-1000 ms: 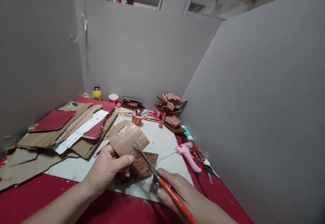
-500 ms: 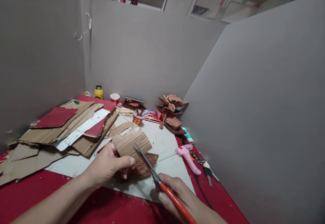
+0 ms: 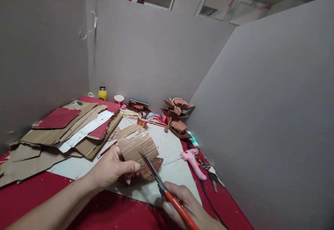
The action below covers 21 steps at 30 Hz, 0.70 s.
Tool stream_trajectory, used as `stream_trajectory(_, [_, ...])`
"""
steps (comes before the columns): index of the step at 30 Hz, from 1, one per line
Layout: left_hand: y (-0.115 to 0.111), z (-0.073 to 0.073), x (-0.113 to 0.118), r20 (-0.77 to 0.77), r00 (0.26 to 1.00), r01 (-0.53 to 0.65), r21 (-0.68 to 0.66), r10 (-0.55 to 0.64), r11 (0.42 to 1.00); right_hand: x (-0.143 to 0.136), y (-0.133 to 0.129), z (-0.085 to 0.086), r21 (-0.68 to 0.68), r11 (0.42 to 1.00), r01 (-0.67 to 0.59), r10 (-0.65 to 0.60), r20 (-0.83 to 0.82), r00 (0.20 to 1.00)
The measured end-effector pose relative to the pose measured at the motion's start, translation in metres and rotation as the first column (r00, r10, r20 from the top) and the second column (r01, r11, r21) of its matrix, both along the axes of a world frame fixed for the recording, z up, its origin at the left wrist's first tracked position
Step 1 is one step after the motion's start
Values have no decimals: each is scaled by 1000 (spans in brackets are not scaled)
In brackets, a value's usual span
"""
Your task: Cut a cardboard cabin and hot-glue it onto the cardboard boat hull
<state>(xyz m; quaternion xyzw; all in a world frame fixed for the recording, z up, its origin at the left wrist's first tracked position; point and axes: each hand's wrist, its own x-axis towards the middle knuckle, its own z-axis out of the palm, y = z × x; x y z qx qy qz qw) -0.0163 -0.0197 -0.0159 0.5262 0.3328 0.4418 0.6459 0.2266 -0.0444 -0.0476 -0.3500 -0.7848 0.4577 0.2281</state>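
Observation:
My left hand (image 3: 117,169) pinches the lower edge of a curved piece of cardboard (image 3: 137,143), thumb on its near face. In my right hand (image 3: 182,202) is a pair of scissors (image 3: 156,177) with orange handles, pointing up and left. One blade lies across the cardboard's face near its right part; the other blade is hard to make out. Behind and below the cardboard, a ridged brown piece (image 3: 151,171) lies over the white board (image 3: 177,174), partly hidden by my left hand and the scissors.
Stacked cardboard sheets (image 3: 49,136) with a white paper pattern (image 3: 86,132) cover the left side. Brown model boats (image 3: 180,127) stand at the back right. A pink glue gun (image 3: 193,162) and keys (image 3: 214,177) lie right. A red cup (image 3: 142,120) holds sticks.
The cardboard piece has shifted slightly right in the picture, as the view itself moved a little. Both hands keep their grips, and the scissors stay against the cardboard.

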Motion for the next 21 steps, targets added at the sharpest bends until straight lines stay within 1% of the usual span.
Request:
stream_trajectory(4, [0,0,0,-2,1000,29,19,-29,999,1,-1,-1,-15,1000,9,-9,12,1000])
stream_trajectory(8, [-1,-4,3,-2,1000,23,19,-23,1000,-1,-7,12,-4,1000,-11,12,74,997])
stream_trajectory(12, [-4,-9,8,-5,999,37,28,-37,999,-3,-13,23,84,995,51,-67,195,979])
stream_trajectory(14, [-4,-10,9,-18,999,43,45,-42,998,-2,-13,23,79,996,38,-54,215,975])
stream_trajectory(17, [-4,-9,8,-22,998,52,45,-51,998,0,-9,16,40,999,-15,7,187,982])
stream_trajectory(21, [-4,-7,5,-56,995,89,51,-86,995,2,-8,7,44,999,-11,4,156,988])
